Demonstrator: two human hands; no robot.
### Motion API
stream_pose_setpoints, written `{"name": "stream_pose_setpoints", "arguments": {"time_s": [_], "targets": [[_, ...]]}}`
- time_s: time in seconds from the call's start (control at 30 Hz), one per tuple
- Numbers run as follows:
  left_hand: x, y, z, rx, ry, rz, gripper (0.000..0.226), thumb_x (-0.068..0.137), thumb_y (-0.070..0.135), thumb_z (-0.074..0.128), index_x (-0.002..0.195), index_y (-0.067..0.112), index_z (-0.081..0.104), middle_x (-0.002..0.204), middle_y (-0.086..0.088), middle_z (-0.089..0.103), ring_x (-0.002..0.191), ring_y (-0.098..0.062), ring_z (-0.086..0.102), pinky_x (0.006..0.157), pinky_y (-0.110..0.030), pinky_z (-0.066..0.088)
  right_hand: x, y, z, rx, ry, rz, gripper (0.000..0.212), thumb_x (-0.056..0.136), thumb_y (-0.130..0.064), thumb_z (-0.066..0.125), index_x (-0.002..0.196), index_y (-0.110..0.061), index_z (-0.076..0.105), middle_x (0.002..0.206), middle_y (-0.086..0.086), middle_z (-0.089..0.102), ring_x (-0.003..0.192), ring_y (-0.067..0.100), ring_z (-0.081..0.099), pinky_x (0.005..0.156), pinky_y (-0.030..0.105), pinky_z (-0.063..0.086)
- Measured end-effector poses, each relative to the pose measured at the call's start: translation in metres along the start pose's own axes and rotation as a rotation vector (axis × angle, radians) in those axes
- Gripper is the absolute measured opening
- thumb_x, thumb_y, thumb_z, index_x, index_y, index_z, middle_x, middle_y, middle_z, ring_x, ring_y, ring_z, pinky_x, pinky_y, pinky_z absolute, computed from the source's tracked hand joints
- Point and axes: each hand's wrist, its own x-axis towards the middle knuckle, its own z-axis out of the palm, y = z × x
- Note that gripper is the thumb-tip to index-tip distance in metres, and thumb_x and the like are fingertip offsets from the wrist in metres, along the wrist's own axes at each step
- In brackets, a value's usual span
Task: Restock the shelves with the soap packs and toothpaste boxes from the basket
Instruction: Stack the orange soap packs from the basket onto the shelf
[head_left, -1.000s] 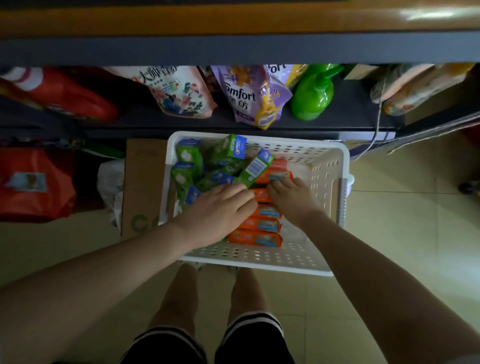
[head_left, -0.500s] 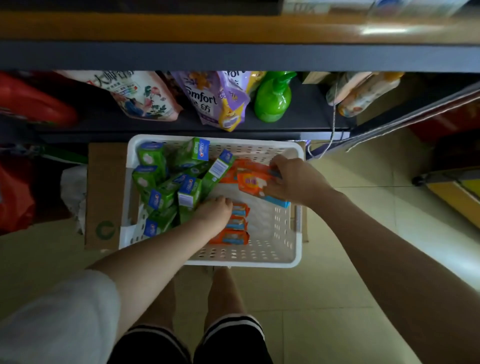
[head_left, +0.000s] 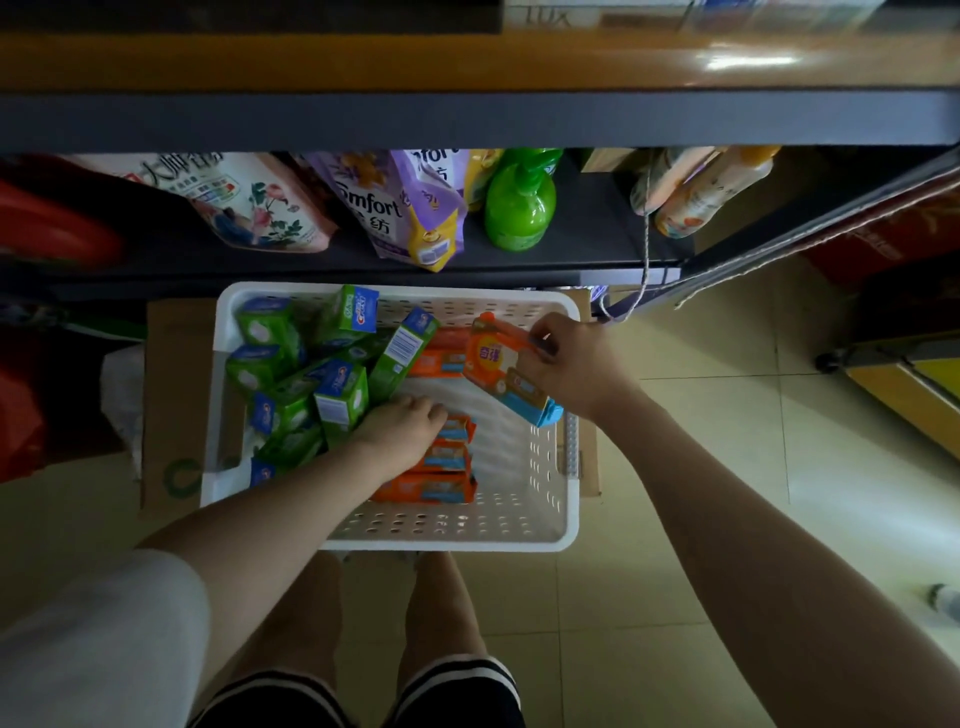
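Lifting an orange soap pack (head_left: 501, 370) clear of the white basket (head_left: 563, 519), the person's right hand (head_left: 574, 370) is pinching it at its upper right edge, thumb and fingertips curled onto the wrapper, so the pack is hanging tilted above the basket's right side. The left hand (head_left: 402, 431) is reaching down among the goods, its fingers curling over the row of orange soap packs (head_left: 441, 470) lying near the basket's middle; whether it is actually gripping one cannot be told. Green toothpaste boxes (head_left: 317, 374) are lying heaped and tumbled in the basket's left half. The basket is sitting on the floor just in front of the lower shelf (head_left: 582, 244), where refill pouches and a green spray bottle (head_left: 519, 205) are standing.

The soap pack is looking light and fairly stiff, a bar inside a glossy wrapper that is probably slippery, so a pinch across its flat faces or a wrap around its short sides seems safer than an edge hold. The toothpaste boxes are appearing light, thin-walled cartons, likely to dent if squeezed; taking them around the long sides near the middle is probably best
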Motion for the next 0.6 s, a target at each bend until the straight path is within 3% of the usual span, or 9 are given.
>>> {"name": "stream_pose_setpoints", "arguments": {"time_s": [0.13, 0.33, 0.43, 0.5, 0.6], "targets": [[-0.001, 0.008, 0.003, 0.016, 0.029, -0.089, 0.040, 0.097, 0.014, 0.034, 0.136, 0.005, 0.030, 0.130, -0.016, 0.050, 0.116, -0.033, 0.052, 0.095, -0.039, 0.042, -0.001, 0.001, 0.006, 0.029, 0.021, 0.018, 0.032, 0.086, -0.037, 0.052, 0.106, -0.013, 0.058, 0.095, 0.011, 0.068, 0.077, 0.025, 0.064, 0.069, 0.042, 0.059], [0.001, 0.004, -0.019, -0.143, 0.018, -0.174, 0.029, 0.093, 0.016, 0.044, 0.120, 0.004, 0.043, 0.117, -0.015, 0.058, 0.101, -0.030, 0.060, 0.076, -0.038, 0.050, 0.000, 0.001, -0.002, 0.251, 0.018, 0.131, 0.027, 0.086, -0.029, 0.055, 0.106, -0.013, 0.062, 0.098, 0.010, 0.067, 0.087, 0.028, 0.063, 0.078, 0.044, 0.056], [-0.020, 0.000, -0.036, -0.422, 0.101, -0.148, 0.041, 0.090, 0.028, 0.051, 0.124, 0.008, 0.039, 0.120, -0.014, 0.055, 0.092, -0.029, 0.061, 0.068, -0.037, 0.050, -0.010, -0.002, -0.011, 0.551, -0.002, 0.208, 0.011, 0.088, -0.023, 0.056, 0.085, -0.017, 0.065, 0.090, 0.008, 0.066, 0.086, 0.026, 0.064, 0.080, 0.043, 0.053], [-0.046, -0.004, -0.050, -0.641, 0.135, -0.108, 0.045, 0.092, 0.028, 0.050, 0.131, 0.010, 0.036, 0.118, -0.015, 0.056, 0.091, -0.029, 0.061, 0.070, -0.038, 0.049, -0.021, -0.012, -0.023, 0.797, -0.020, 0.239, 0.018, 0.091, -0.017, 0.055, 0.075, -0.022, 0.063, 0.082, 0.007, 0.064, 0.075, 0.019, 0.062, 0.074, 0.037, 0.051], [-0.093, -0.012, -0.074, -0.844, 0.124, -0.111, 0.043, 0.096, 0.024, 0.042, 0.136, 0.012, 0.031, 0.089, -0.009, 0.057, 0.069, -0.020, 0.056, 0.059, -0.032, 0.043, -0.036, -0.036, -0.047, 0.989, -0.094, 0.148, 0.002, 0.083, -0.018, 0.065, 0.083, -0.020, 0.064, 0.079, 0.002, 0.067, 0.066, 0.009, 0.065, 0.067, 0.026, 0.052]]}}
